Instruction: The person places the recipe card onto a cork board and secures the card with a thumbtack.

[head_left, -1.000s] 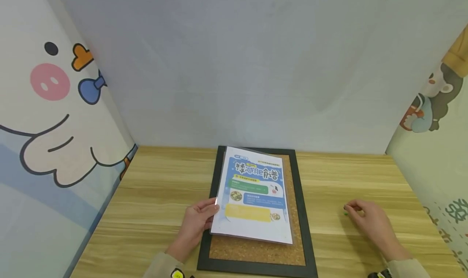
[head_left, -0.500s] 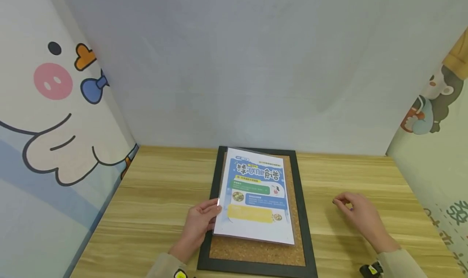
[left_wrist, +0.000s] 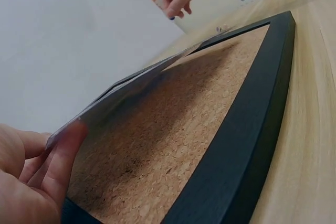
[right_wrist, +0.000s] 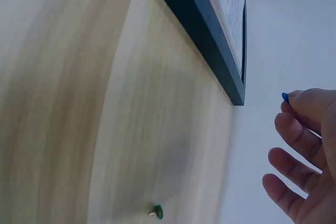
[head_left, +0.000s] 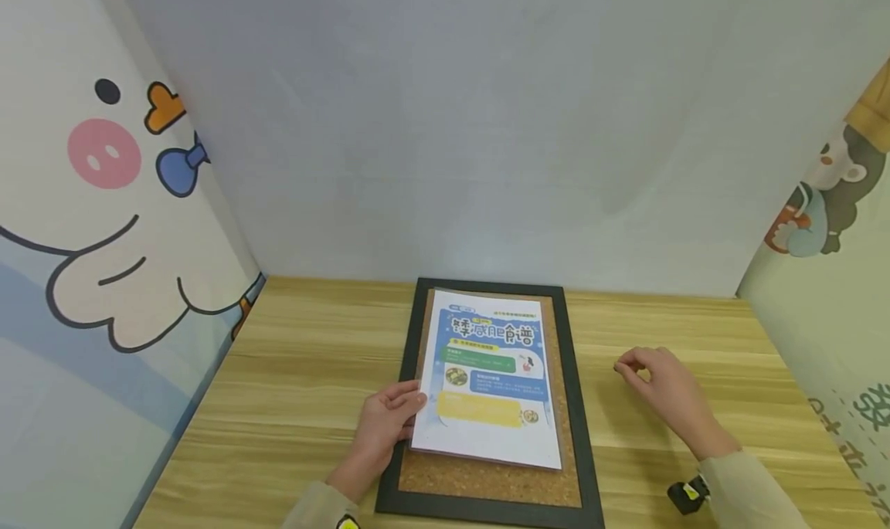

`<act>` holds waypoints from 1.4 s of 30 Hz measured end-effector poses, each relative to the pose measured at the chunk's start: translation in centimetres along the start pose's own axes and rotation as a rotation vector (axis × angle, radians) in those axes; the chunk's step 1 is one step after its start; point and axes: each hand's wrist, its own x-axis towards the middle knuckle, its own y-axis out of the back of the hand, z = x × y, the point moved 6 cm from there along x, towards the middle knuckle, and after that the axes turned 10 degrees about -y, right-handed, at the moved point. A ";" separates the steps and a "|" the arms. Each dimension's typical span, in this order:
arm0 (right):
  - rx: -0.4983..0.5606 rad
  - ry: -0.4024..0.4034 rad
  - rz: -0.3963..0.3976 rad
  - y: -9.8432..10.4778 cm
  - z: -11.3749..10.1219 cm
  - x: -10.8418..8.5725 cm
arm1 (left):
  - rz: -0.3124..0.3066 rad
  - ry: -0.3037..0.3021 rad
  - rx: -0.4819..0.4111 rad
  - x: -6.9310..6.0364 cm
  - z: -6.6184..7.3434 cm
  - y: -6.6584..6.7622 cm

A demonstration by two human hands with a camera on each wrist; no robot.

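1. Altogether, two hands show over one wood-grained surface.
2. Thumb on top and fingers beneath, the left hand pinches the left edge of one printed sheet.
3. That sheet is over one cork board with one black frame; its held edge is raised clear of the cork.
4. Above the surface, right of the board and apart from it, the right hand pinches one small blue piece; its other three fingers are loosely bent.
5. One green-headed pin lies on the surface. Small coloured bits past the frame are too blurred to count.
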 end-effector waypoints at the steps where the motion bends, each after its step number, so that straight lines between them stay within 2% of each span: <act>1: 0.001 0.000 -0.005 -0.1 -0.2 0.2 | -0.002 -0.003 0.003 0.0 0.0 0.0; 12: 0.013 0.020 -0.025 -1.1 -1.8 1.2 | -0.054 -0.037 0.066 0.0 0.5 -0.2; 23: 0.015 0.025 -0.024 -1.4 -3.4 2.2 | -0.047 -0.077 0.118 0.2 0.5 -0.4; 28: 0.017 0.029 -0.033 -1.4 -3.8 2.6 | -0.046 -0.121 0.179 0.2 0.7 -0.5; 32: 0.017 0.026 -0.048 -1.5 -4.1 2.8 | -0.042 -0.122 0.224 0.3 0.7 -0.6; 35: 0.025 0.027 -0.055 -1.6 -4.3 2.9 | -0.042 -0.140 0.294 0.4 0.8 -0.5; 42: 0.027 0.026 -0.051 -1.7 -4.5 3.1 | -0.101 -0.313 0.632 0.2 2.0 -0.9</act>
